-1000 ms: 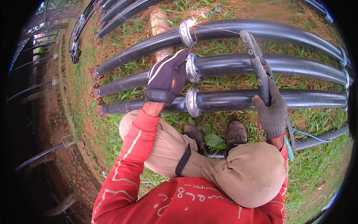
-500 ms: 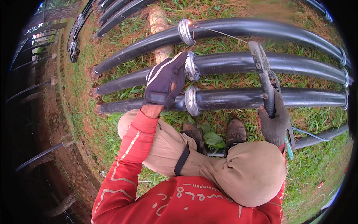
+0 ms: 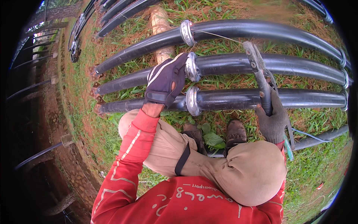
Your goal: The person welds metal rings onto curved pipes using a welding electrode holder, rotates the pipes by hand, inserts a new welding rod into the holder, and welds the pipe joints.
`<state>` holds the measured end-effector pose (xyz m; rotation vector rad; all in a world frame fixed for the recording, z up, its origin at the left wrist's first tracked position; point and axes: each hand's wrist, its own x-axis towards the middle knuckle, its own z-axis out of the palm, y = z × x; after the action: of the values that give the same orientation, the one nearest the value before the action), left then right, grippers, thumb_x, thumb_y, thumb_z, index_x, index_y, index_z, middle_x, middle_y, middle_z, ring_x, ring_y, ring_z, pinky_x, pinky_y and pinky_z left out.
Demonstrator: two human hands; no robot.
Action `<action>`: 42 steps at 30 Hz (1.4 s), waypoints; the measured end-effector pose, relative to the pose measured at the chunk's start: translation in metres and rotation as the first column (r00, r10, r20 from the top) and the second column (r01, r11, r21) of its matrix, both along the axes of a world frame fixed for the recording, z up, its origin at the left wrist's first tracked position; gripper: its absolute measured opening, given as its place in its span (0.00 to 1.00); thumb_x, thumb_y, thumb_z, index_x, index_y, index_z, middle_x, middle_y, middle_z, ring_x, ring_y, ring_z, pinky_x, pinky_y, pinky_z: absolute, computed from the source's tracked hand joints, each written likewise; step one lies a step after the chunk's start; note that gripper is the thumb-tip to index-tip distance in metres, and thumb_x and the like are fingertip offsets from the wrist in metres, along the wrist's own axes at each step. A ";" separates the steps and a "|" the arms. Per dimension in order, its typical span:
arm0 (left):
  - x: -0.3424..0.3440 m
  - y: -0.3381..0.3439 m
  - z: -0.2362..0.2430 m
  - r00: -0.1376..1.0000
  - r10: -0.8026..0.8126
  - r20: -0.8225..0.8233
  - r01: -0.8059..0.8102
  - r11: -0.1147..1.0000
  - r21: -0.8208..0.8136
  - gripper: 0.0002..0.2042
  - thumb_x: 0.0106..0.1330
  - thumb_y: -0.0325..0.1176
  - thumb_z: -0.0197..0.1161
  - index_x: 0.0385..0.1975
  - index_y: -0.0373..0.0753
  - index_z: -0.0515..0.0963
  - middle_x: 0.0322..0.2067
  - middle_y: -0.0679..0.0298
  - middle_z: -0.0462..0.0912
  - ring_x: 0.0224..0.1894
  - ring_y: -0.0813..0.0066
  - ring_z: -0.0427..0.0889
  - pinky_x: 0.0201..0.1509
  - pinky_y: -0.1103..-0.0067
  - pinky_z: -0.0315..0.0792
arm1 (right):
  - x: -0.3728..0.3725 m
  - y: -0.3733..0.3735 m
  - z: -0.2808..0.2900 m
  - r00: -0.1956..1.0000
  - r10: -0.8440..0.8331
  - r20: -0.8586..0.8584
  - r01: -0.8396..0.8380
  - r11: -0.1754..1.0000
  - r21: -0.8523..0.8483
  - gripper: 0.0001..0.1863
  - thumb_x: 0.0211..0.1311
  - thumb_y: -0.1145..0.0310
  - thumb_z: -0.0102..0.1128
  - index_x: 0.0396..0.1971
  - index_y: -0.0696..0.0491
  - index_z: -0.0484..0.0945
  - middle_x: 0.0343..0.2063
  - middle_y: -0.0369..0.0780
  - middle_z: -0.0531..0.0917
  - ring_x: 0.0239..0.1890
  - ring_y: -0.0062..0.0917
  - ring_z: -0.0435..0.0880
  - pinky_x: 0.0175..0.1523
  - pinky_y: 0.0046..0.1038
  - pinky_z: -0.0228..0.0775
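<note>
My right hand [image 3: 273,121], in a grey glove, is closed round a welding electrode holder [image 3: 257,71]. A thin welding rod [image 3: 218,36] sticks out of the holder's jaws, its far end beside the silver ring [image 3: 187,33] on the farthest black pipe [image 3: 257,29]. No glow shows at that end. My left hand [image 3: 166,80], in a dark glove with pale stripes, curls over the middle pipe [image 3: 227,64], its fingertips against that pipe's ring [image 3: 192,67]. Part of the grip is hidden beneath the hand. A third ring [image 3: 193,101] circles the nearest pipe [image 3: 235,100].
A log [image 3: 160,26] lies crosswise under the pipes on grass strewn with dry needles. More black pipes [image 3: 126,16] lie at the far left, near a coil of black cable [image 3: 74,48]. My boots [image 3: 236,130] stand just in front of the nearest pipe.
The bright spark at the farthest ring has gone out. My right hand and the electrode holder have shifted slightly left, while my left hand stays on the middle pipe.
</note>
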<state>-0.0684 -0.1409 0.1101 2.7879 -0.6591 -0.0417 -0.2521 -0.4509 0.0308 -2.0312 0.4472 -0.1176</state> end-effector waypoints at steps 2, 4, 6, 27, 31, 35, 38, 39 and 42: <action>0.000 -0.003 0.002 0.999 0.021 -0.035 -0.021 1.000 0.013 0.19 0.72 0.27 0.67 0.62 0.43 0.87 0.35 0.48 0.87 0.38 0.42 0.87 0.44 0.59 0.81 | -0.001 -0.001 -0.001 1.000 -0.005 -0.015 0.005 1.000 0.008 0.36 0.61 0.75 0.76 0.72 0.51 0.79 0.48 0.48 0.92 0.45 0.30 0.95 0.52 0.33 0.85; 0.000 0.000 0.000 1.000 -0.003 -0.016 0.003 1.000 -0.008 0.19 0.72 0.27 0.67 0.62 0.42 0.87 0.35 0.48 0.87 0.38 0.42 0.88 0.44 0.59 0.81 | -0.001 -0.001 -0.001 1.000 -0.006 -0.028 0.007 1.000 0.021 0.36 0.61 0.75 0.76 0.71 0.51 0.79 0.48 0.48 0.92 0.45 0.30 0.95 0.52 0.33 0.85; 0.001 0.002 -0.001 1.000 -0.027 0.002 0.027 0.999 -0.029 0.19 0.72 0.27 0.67 0.62 0.42 0.87 0.35 0.47 0.87 0.38 0.43 0.88 0.45 0.59 0.81 | -0.001 0.000 0.000 1.000 0.003 -0.002 -0.003 1.000 -0.011 0.36 0.61 0.76 0.76 0.72 0.51 0.79 0.49 0.48 0.92 0.46 0.30 0.94 0.53 0.33 0.85; -0.001 0.003 -0.001 0.998 -0.011 -0.057 0.010 1.000 -0.010 0.19 0.72 0.29 0.66 0.63 0.47 0.86 0.39 0.48 0.89 0.41 0.42 0.89 0.46 0.58 0.82 | -0.002 0.000 0.002 0.999 0.014 -0.033 -0.014 1.000 -0.023 0.36 0.61 0.76 0.76 0.72 0.52 0.80 0.50 0.47 0.92 0.46 0.29 0.94 0.52 0.33 0.84; 0.000 0.002 0.001 0.998 -0.021 -0.052 0.020 1.000 -0.018 0.19 0.73 0.28 0.66 0.63 0.45 0.86 0.39 0.48 0.89 0.41 0.43 0.89 0.46 0.59 0.83 | 0.000 0.001 0.008 0.999 0.018 -0.045 -0.018 1.000 -0.020 0.36 0.61 0.75 0.77 0.72 0.52 0.80 0.50 0.48 0.92 0.46 0.30 0.94 0.52 0.33 0.84; 0.000 0.001 0.001 0.999 -0.007 -0.047 0.004 0.998 -0.065 0.18 0.74 0.27 0.65 0.62 0.43 0.87 0.39 0.50 0.89 0.40 0.46 0.90 0.47 0.63 0.83 | -0.003 0.000 -0.001 0.999 0.000 -0.032 -0.001 1.000 -0.012 0.36 0.61 0.75 0.77 0.72 0.52 0.80 0.49 0.48 0.92 0.45 0.29 0.94 0.52 0.33 0.84; 0.000 0.002 -0.001 0.999 -0.002 -0.042 -0.001 0.997 -0.074 0.18 0.74 0.27 0.65 0.62 0.41 0.87 0.39 0.50 0.89 0.41 0.46 0.90 0.48 0.64 0.83 | -0.001 0.001 0.002 1.000 0.002 -0.025 -0.001 1.000 0.010 0.36 0.61 0.75 0.77 0.72 0.51 0.80 0.49 0.47 0.92 0.44 0.29 0.94 0.52 0.33 0.84; 0.000 0.001 -0.003 0.999 0.005 -0.043 -0.008 0.998 -0.068 0.18 0.75 0.28 0.65 0.62 0.41 0.87 0.40 0.49 0.90 0.42 0.46 0.90 0.49 0.64 0.83 | -0.002 0.001 0.001 1.000 -0.006 -0.022 0.007 1.000 0.026 0.36 0.62 0.75 0.76 0.72 0.51 0.80 0.49 0.47 0.92 0.44 0.29 0.94 0.52 0.33 0.84; 0.000 0.003 -0.009 1.000 -0.015 -0.003 0.014 0.997 -0.072 0.18 0.74 0.27 0.65 0.62 0.41 0.87 0.41 0.49 0.90 0.43 0.47 0.91 0.50 0.65 0.84 | -0.002 0.000 0.001 0.999 -0.014 -0.037 0.015 0.999 0.039 0.35 0.62 0.75 0.76 0.72 0.51 0.80 0.48 0.47 0.92 0.43 0.29 0.94 0.52 0.33 0.84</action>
<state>-0.0680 -0.1380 0.1014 2.7133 -0.6664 -0.0252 -0.2538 -0.4512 0.0316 -1.9944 0.4839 -0.0796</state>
